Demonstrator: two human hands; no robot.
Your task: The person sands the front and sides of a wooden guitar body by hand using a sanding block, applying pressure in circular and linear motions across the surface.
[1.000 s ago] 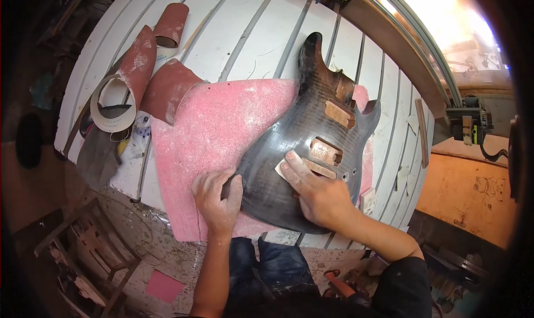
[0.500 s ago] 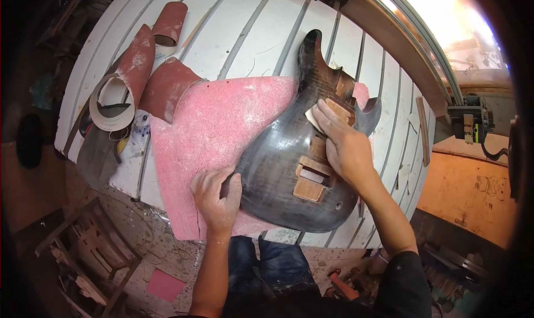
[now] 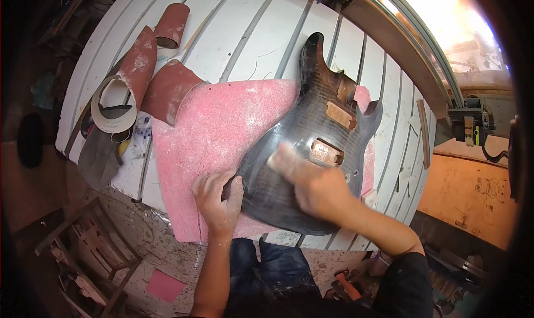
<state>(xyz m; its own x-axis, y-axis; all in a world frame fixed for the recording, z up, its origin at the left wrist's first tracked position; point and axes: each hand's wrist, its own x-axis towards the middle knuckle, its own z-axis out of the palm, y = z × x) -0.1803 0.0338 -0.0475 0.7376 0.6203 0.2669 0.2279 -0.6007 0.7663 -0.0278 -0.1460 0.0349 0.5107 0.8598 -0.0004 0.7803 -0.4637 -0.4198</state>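
A dark guitar body (image 3: 328, 134) with routed cavities lies on a dusty pink mat (image 3: 189, 129) on the white slatted table (image 3: 250, 34). My left hand (image 3: 217, 201) is curled against the body's lower left edge, fingers bent round it. My right hand (image 3: 311, 184), smeared by motion, presses a small pale pad (image 3: 273, 161) on the lower left part of the body's face, left of the lower cavity. The pad's outline is blurred under my fingertips.
Red abrasive sheets, one curved (image 3: 167, 87), others rolled (image 3: 172, 20), lie at the table's left beside grey sheeting (image 3: 94, 159). A metal rail machine (image 3: 467, 120) stands at the right, a wooden strip (image 3: 423, 134) along that side. A wooden chair (image 3: 89, 240) is at lower left.
Half a second ago my right hand was on the upper cavity; it has swept down and left with the pad, near where it was a second ago. My left hand stays put.
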